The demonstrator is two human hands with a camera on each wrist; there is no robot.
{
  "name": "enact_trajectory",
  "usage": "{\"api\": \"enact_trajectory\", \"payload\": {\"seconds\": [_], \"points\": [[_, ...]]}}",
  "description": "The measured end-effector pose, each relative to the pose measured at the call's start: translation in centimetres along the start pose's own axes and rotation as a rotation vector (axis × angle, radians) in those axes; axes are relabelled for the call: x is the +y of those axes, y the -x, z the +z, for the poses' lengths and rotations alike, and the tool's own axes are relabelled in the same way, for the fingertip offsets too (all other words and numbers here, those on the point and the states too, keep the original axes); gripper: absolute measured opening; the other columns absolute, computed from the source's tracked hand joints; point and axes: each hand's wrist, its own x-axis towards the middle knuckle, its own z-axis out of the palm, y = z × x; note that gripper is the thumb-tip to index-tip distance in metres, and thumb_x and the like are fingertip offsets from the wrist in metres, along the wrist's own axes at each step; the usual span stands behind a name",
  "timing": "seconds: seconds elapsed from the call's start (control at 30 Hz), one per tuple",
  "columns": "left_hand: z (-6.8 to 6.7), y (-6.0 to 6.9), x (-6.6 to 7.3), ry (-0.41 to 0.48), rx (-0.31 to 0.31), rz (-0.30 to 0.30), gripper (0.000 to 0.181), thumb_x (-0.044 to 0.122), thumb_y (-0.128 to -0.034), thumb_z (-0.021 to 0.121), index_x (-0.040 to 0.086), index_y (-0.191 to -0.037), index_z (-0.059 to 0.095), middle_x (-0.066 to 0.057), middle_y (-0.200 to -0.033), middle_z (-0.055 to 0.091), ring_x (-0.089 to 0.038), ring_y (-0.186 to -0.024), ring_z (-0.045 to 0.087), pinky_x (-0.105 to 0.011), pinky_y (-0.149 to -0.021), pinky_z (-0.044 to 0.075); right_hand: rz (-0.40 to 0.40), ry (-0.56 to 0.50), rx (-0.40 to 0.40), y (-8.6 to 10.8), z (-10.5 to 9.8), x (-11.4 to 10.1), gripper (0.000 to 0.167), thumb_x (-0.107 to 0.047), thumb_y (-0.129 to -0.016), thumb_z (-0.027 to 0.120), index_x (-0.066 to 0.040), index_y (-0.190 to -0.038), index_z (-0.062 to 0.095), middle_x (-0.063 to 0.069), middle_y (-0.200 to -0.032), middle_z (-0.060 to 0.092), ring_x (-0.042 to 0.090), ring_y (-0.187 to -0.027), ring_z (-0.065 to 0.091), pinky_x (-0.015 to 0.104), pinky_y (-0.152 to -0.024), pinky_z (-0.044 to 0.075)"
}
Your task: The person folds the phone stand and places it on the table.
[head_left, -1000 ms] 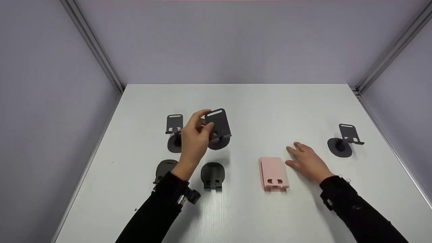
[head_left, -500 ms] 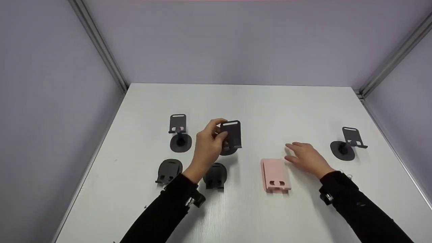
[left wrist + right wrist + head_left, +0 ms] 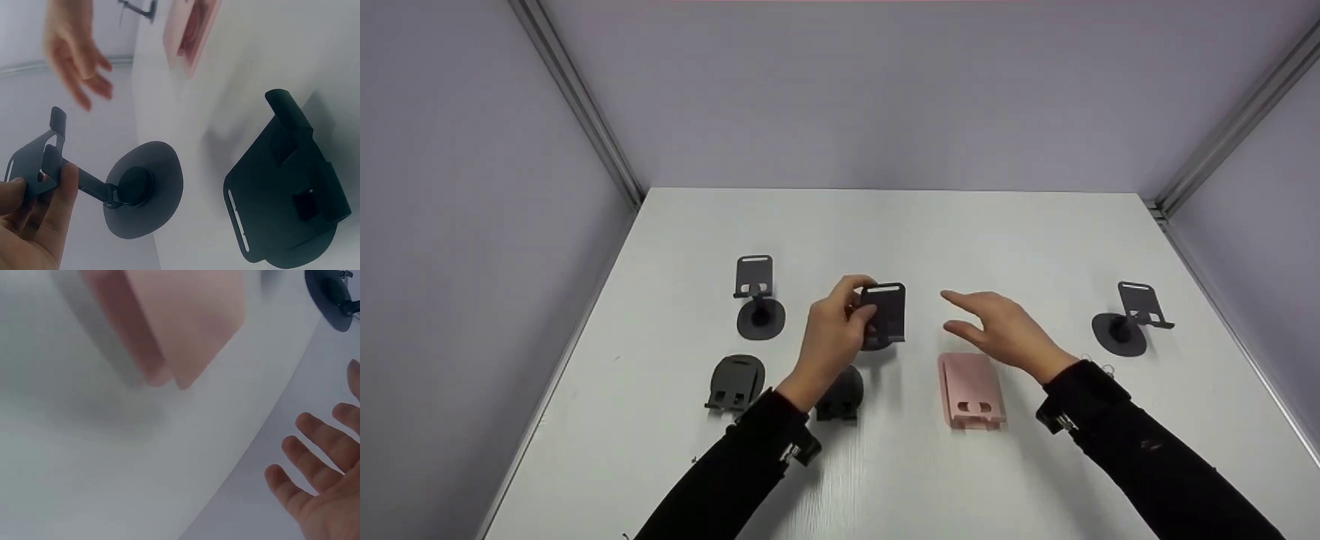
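My left hand [image 3: 834, 330] pinches a dark grey phone stand [image 3: 887, 307] by the side of its plate, thumb in front. In the left wrist view the round base [image 3: 143, 191] of that stand hangs off the table on its unfolded arm. To the right, my right hand [image 3: 997, 326] hovers with fingers extended toward the held stand, touching nothing. Just below it lies a folded pink phone stand [image 3: 973, 390]. A folded black phone stand [image 3: 840, 395] is partly hidden behind my left wrist, and its slotted plate shows in the left wrist view.
On the left, an unfolded dark phone stand [image 3: 760, 318] stands behind a folded dark green one [image 3: 736, 382]. Another unfolded dark stand [image 3: 1120, 334] is at the far right. Walls border the white table [image 3: 960, 240] at the back and sides.
My left hand has carried the grey phone stand right and toward me. My right hand has moved left from beside the pink stand to above its far end.
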Motion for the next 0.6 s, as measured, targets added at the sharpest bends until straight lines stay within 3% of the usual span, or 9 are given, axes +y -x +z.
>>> {"api": "enact_trajectory", "payload": {"seconds": [0.2, 0.37, 0.6], "points": [[0.6, 0.2, -0.1, -0.055, -0.026, 0.025, 0.029, 0.001, -0.0940, 0.069, 0.011, -0.120, 0.064, -0.005, -0.079, 0.067, -0.010, -0.064, 0.061, -0.026, -0.062, 0.054, -0.085, -0.060, 0.028, -1.3, 0.0, -2.6, 0.051, -0.025, -0.098, 0.071, -0.006, -0.143, 0.059, 0.015, -0.134, 0.067, 0.036, -0.121, 0.064, 0.053, -0.102, 0.051], [0.9, 0.4, -0.2, -0.098, -0.065, 0.024, 0.028, 0.001, -0.0940, 0.069, 0.010, -0.120, 0.063, -0.006, -0.080, 0.070, -0.011, -0.065, 0.063, -0.026, -0.063, 0.055, -0.151, -0.098, 0.074, -2.0, 0.0, -3.8, 0.046, -0.019, -0.096, 0.073, -0.004, -0.138, 0.063, 0.016, -0.121, 0.073, 0.035, -0.111, 0.069, 0.052, -0.095, 0.055], [1.0, 0.5, -0.1, -0.105, -0.094, 0.034, 0.027, 0.001, -0.0941, 0.069, 0.011, -0.118, 0.063, -0.007, -0.081, 0.070, -0.013, -0.068, 0.064, -0.027, -0.064, 0.055, -0.245, -0.115, 0.159, -2.6, 0.3, -4.3, 0.024, -0.013, -0.094, 0.074, -0.003, -0.116, 0.074, 0.009, -0.108, 0.077, 0.026, -0.096, 0.074, 0.044, -0.082, 0.059]]}}
